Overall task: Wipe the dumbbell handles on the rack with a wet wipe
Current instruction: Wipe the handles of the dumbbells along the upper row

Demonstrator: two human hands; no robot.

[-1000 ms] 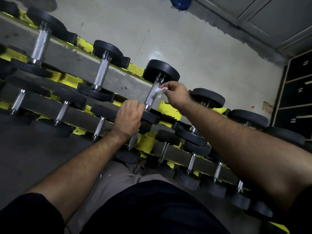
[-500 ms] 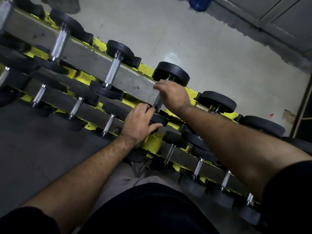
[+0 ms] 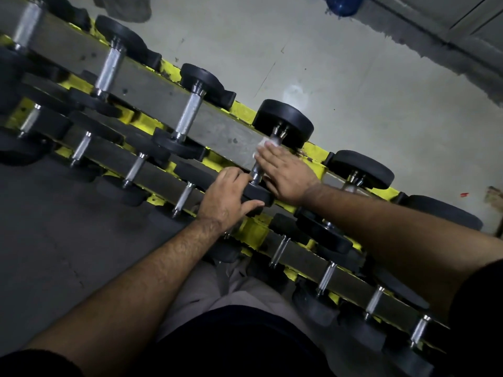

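A black-headed dumbbell [image 3: 283,121] lies across the top tier of the grey and yellow rack [image 3: 152,85]. My right hand [image 3: 285,175] lies over its steel handle [image 3: 255,174], fingers wrapped across it, holding a white wet wipe [image 3: 262,145] against the metal. The wipe peeks out at my fingertips, near the far head. My left hand [image 3: 223,197] grips the dumbbell's near head [image 3: 258,195], thumb below and fingers on top. Most of the handle is hidden under my right hand.
More dumbbells [image 3: 190,112] sit left and right on the top tier. Smaller dumbbells [image 3: 326,276] line the lower tier close to my legs. Bare concrete floor [image 3: 353,91] lies beyond the rack, with a blue object [image 3: 343,6] at the far wall.
My right hand slid down the handle, then back up toward the far head, and the wipe shows again at my fingertips. My left hand stayed on the near head.
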